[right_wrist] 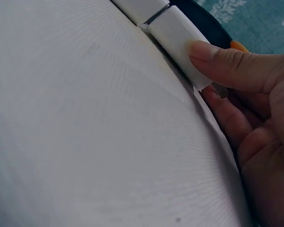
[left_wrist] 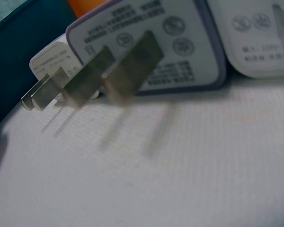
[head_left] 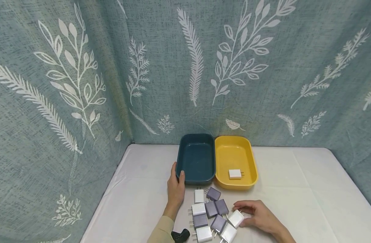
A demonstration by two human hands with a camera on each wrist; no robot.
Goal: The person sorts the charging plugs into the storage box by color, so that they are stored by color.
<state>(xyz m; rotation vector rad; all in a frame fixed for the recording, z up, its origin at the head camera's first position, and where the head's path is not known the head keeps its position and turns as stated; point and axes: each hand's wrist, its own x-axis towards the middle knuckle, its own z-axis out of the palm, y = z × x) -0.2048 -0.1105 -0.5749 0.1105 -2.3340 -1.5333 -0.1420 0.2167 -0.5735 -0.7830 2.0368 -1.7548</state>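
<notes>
holding a white two-pin wall charger in the right grip, narrowed onto it, thumb on one face and other fingers curled near the prongs. located low at the table, on the right-grip side of the pile; cannot tell whether resting or slightly lifted. resting the left grip, fairly wide, against the left wall of the navy tray; cannot tell how firmly pressed.

done: found one white charger lying inside the yellow tray, ahead of the right grip and a little to its left. saw none inside the navy tray, just right of the left grip.

left: counted ten outside the trays, held one included. found four loose white chargers and five purple-grey chargers mixed together between the two grips, mostly touching or just beside one another, partly reaching nearer the body than either grip. noted in left wrist view: flat metal prongs, print too blurred to read fully.

judged as early: one in a tray against ten outside, with purple-grey ones apparently all untrayed.
</notes>
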